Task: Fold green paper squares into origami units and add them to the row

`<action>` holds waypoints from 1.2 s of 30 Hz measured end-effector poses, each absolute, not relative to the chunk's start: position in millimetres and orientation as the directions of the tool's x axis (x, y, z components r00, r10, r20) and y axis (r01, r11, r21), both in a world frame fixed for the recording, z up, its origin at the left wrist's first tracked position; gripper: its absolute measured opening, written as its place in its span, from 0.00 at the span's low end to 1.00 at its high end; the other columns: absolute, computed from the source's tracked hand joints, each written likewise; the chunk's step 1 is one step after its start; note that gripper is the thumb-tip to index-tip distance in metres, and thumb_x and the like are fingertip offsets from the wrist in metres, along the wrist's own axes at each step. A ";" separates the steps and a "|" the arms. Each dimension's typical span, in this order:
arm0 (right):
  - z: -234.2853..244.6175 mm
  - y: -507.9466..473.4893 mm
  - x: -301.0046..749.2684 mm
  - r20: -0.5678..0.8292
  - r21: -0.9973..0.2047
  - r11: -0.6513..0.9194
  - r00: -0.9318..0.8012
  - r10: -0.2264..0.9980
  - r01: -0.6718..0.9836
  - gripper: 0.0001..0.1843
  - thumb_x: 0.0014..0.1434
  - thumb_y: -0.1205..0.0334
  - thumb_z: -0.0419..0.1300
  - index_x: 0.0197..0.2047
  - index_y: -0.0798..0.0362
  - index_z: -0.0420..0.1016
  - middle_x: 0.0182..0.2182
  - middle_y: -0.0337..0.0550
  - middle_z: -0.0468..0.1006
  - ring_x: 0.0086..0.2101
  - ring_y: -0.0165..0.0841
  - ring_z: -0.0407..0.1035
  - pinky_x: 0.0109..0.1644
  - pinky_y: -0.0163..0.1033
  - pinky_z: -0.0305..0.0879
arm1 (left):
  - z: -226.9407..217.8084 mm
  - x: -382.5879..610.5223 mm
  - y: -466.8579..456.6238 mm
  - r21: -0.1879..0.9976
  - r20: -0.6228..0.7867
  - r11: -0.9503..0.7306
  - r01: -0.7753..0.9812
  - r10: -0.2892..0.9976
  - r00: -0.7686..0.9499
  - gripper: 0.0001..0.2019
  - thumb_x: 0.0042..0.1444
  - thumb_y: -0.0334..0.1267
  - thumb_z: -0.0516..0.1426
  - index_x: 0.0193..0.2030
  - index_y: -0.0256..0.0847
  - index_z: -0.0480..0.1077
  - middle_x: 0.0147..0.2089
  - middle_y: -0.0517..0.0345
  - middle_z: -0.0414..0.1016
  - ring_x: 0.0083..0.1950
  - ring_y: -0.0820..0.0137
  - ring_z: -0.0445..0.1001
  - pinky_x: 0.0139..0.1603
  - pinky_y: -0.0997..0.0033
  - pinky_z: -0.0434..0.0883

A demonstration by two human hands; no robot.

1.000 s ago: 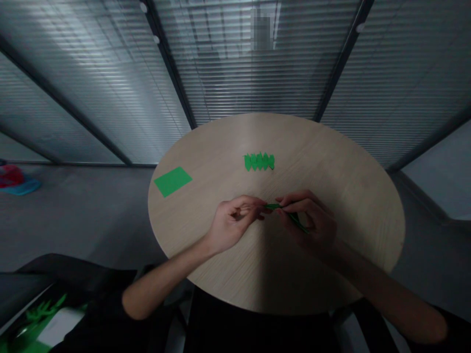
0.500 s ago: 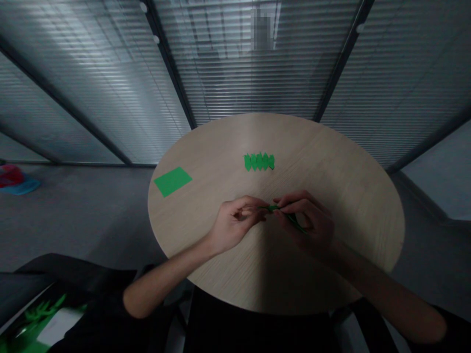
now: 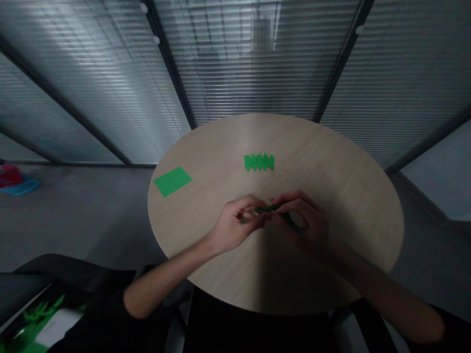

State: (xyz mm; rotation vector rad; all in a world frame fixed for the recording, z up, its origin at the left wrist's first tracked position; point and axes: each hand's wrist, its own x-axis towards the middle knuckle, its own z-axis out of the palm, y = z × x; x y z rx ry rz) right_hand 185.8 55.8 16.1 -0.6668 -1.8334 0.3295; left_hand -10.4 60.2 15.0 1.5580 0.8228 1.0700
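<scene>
Both of my hands meet over the front middle of the round table [image 3: 213, 274], pinching a narrow folded strip of green paper [image 3: 294, 223]. My left hand [image 3: 237, 220] is closed on the strip's left end between thumb and fingers. Close beside it, my right hand [image 3: 307, 218] grips the middle, and the strip's tail runs down under its curled fingers. Part of the paper is hidden by the fingers. Farther back on the table lies a zigzag-edged green paper piece [image 3: 259, 162]. A flat green paper sheet [image 3: 172, 181] rests near the left edge.
Glass panels with blinds [image 3: 253, 83] stand behind the table. At lower left an open dark bag or box [image 3: 22, 294] holds green pieces and a white item [image 3: 59, 326]. A red and blue cap-like thing [image 3: 18, 184] is on the floor at far left.
My right hand has shifted slightly left, closer to my left hand. More of the green strip shows between the left fingers. The papers on the table have not moved.
</scene>
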 end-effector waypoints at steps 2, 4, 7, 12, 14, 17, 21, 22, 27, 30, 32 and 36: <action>16.7 55.2 185.8 0.764 -0.532 0.799 -0.247 0.596 0.281 0.07 0.61 0.70 0.65 0.40 0.48 0.74 0.40 0.44 0.78 0.39 0.35 0.76 0.42 0.42 0.77 | 16.3 -10.2 60.1 0.966 0.241 -0.260 0.000 0.898 0.369 0.08 0.59 0.38 0.65 0.39 0.35 0.75 0.32 0.54 0.77 0.28 0.73 0.77 0.29 0.76 0.78; 17.3 54.9 185.9 0.758 -0.541 0.792 -0.244 0.605 0.282 0.08 0.61 0.70 0.65 0.40 0.48 0.73 0.40 0.44 0.78 0.39 0.35 0.76 0.42 0.42 0.76 | 16.8 -10.3 60.1 0.958 0.268 -0.288 0.001 0.892 0.363 0.07 0.60 0.38 0.64 0.38 0.35 0.76 0.34 0.53 0.77 0.29 0.74 0.76 0.29 0.77 0.78; 17.4 55.4 186.2 0.748 -0.551 0.781 -0.242 0.618 0.294 0.08 0.60 0.71 0.64 0.40 0.48 0.73 0.40 0.44 0.78 0.39 0.35 0.76 0.42 0.42 0.75 | 16.9 -10.5 60.2 0.951 0.292 -0.310 -0.007 0.887 0.359 0.07 0.61 0.38 0.63 0.37 0.35 0.76 0.35 0.53 0.76 0.29 0.74 0.76 0.29 0.77 0.78; 15.1 57.2 186.7 0.736 -0.572 0.769 -0.235 0.635 0.285 0.09 0.61 0.71 0.63 0.42 0.48 0.73 0.39 0.44 0.78 0.39 0.35 0.75 0.42 0.42 0.74 | 16.7 -11.2 60.1 0.944 0.299 -0.328 0.024 0.886 0.354 0.07 0.62 0.37 0.61 0.37 0.35 0.76 0.35 0.52 0.76 0.30 0.73 0.76 0.29 0.76 0.78; 13.7 57.8 186.5 0.730 -0.585 0.762 -0.229 0.644 0.278 0.10 0.61 0.71 0.63 0.43 0.48 0.72 0.37 0.42 0.78 0.38 0.34 0.75 0.42 0.41 0.73 | 15.9 -11.6 60.1 0.940 0.304 -0.339 0.042 0.886 0.350 0.07 0.62 0.37 0.61 0.38 0.35 0.76 0.35 0.52 0.76 0.30 0.73 0.76 0.30 0.76 0.78; 12.0 58.4 186.2 0.725 -0.590 0.756 -0.224 0.651 0.284 0.10 0.61 0.71 0.63 0.43 0.48 0.72 0.36 0.41 0.78 0.38 0.34 0.75 0.41 0.41 0.73 | 14.2 -12.1 59.9 0.934 0.309 -0.352 0.063 0.884 0.352 0.07 0.63 0.38 0.61 0.38 0.35 0.75 0.34 0.53 0.76 0.30 0.73 0.76 0.29 0.76 0.78; 12.0 58.2 185.6 0.729 -0.578 0.759 -0.229 0.645 0.301 0.08 0.61 0.72 0.62 0.42 0.49 0.72 0.35 0.42 0.78 0.37 0.34 0.75 0.41 0.40 0.72 | 13.1 -12.1 59.3 0.919 0.323 -0.379 0.107 0.882 0.343 0.05 0.60 0.35 0.63 0.40 0.35 0.75 0.35 0.53 0.78 0.28 0.74 0.77 0.28 0.78 0.76; 12.2 58.0 185.4 0.730 -0.575 0.759 -0.228 0.645 0.305 0.08 0.61 0.72 0.62 0.42 0.49 0.72 0.35 0.42 0.78 0.37 0.34 0.75 0.41 0.40 0.72 | 13.0 -11.9 59.2 0.915 0.329 -0.386 0.117 0.882 0.337 0.05 0.59 0.35 0.64 0.40 0.35 0.75 0.34 0.54 0.79 0.27 0.75 0.76 0.27 0.78 0.75; 12.2 58.1 185.7 0.726 -0.564 0.764 -0.253 0.639 0.313 0.08 0.62 0.72 0.61 0.42 0.49 0.72 0.35 0.41 0.78 0.38 0.34 0.75 0.42 0.40 0.72 | 12.4 -11.3 58.7 0.914 0.325 -0.381 0.137 0.892 0.314 0.06 0.58 0.36 0.65 0.38 0.36 0.75 0.29 0.57 0.78 0.24 0.76 0.76 0.24 0.80 0.72; 11.1 58.7 187.4 0.702 -0.584 0.740 -0.250 0.667 0.335 0.08 0.62 0.71 0.61 0.43 0.49 0.72 0.36 0.41 0.78 0.38 0.34 0.75 0.42 0.40 0.71 | 11.6 -12.3 58.7 0.928 0.304 -0.356 0.110 0.894 0.328 0.05 0.61 0.35 0.62 0.39 0.35 0.76 0.31 0.55 0.80 0.26 0.74 0.77 0.25 0.79 0.75; 10.7 58.8 188.8 0.689 -0.598 0.719 -0.231 0.687 0.354 0.07 0.63 0.70 0.61 0.43 0.49 0.72 0.36 0.41 0.78 0.38 0.34 0.75 0.43 0.40 0.71 | 11.6 -13.3 59.1 0.932 0.304 -0.352 0.084 0.887 0.347 0.06 0.64 0.34 0.59 0.41 0.35 0.76 0.35 0.52 0.82 0.30 0.73 0.79 0.29 0.77 0.78; 11.4 58.4 190.4 0.679 -0.610 0.702 -0.215 0.702 0.368 0.06 0.63 0.68 0.62 0.42 0.49 0.72 0.36 0.41 0.78 0.37 0.33 0.75 0.42 0.39 0.71 | 12.9 -14.9 60.4 0.941 0.297 -0.337 0.034 0.869 0.396 0.08 0.67 0.34 0.56 0.44 0.34 0.76 0.38 0.49 0.83 0.33 0.72 0.81 0.34 0.75 0.81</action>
